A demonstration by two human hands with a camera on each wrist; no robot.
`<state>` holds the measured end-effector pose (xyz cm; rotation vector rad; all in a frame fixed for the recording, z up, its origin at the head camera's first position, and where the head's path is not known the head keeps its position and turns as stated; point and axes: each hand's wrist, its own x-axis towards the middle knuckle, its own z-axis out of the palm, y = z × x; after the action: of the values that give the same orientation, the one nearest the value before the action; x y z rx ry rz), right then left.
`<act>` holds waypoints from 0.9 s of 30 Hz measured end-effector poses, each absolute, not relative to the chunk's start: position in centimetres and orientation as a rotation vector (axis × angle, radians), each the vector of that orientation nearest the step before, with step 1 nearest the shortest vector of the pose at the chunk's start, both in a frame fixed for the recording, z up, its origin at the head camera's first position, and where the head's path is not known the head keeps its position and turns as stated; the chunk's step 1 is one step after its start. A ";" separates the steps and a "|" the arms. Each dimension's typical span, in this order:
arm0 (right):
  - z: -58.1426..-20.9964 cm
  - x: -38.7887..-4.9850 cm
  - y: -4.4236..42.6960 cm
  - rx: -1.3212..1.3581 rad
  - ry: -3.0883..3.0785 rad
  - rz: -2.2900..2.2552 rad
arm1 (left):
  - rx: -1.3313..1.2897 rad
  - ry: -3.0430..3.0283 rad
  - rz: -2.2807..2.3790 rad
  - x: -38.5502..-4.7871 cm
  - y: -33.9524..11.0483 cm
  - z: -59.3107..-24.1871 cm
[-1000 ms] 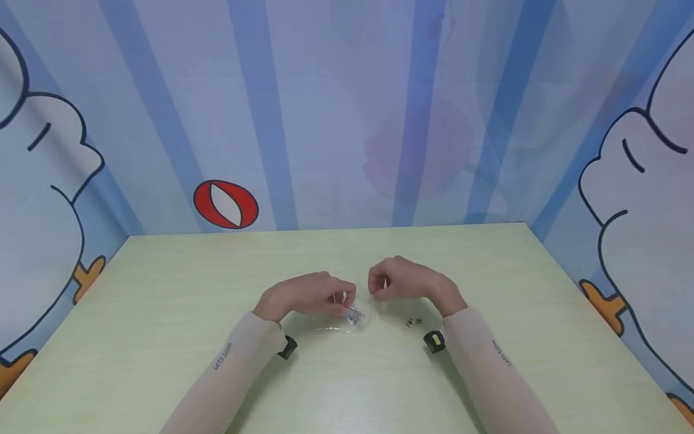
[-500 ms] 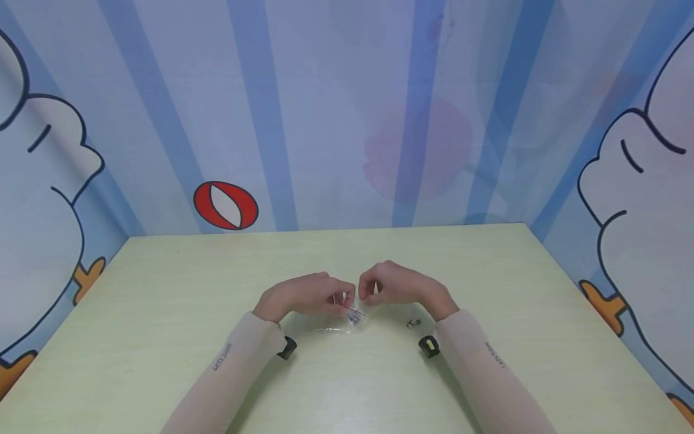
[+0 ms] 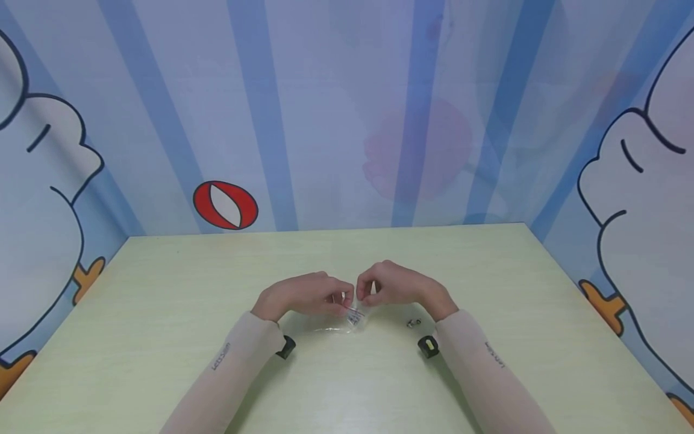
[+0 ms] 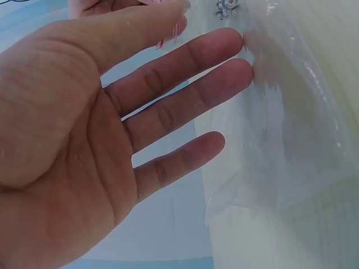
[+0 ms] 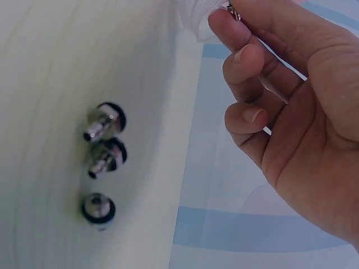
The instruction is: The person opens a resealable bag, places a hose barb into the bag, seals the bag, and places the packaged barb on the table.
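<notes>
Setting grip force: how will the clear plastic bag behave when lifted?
The plastic bag will probably be floppy, since it looks creased and holds no firm shape. It should weigh little for its spread, going by how thin and see-through it looks. It may also be slick: glossy highlights show along its edge.

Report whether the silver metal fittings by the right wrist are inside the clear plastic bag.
Out: the fittings lie on the pale tabletop, apart from the bag.
</notes>
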<state>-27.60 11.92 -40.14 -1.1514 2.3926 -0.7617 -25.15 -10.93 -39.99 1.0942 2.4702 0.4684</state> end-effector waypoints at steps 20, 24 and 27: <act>-40.3 -27.9 12.1 -1.146 2.377 -0.768 | 1.115 2.471 0.468 -25.1 -11.0 -39.9; -40.2 -27.9 12.4 -1.135 2.382 -0.761 | 1.110 2.473 0.462 -25.1 -11.0 -39.9; -40.0 -27.8 12.5 -1.121 2.380 -0.764 | 1.109 2.473 0.458 -25.0 -10.9 -39.8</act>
<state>-27.82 12.48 -40.05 -1.1213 2.3796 -0.7644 -25.04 -10.95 -39.82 1.1090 2.4729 0.4580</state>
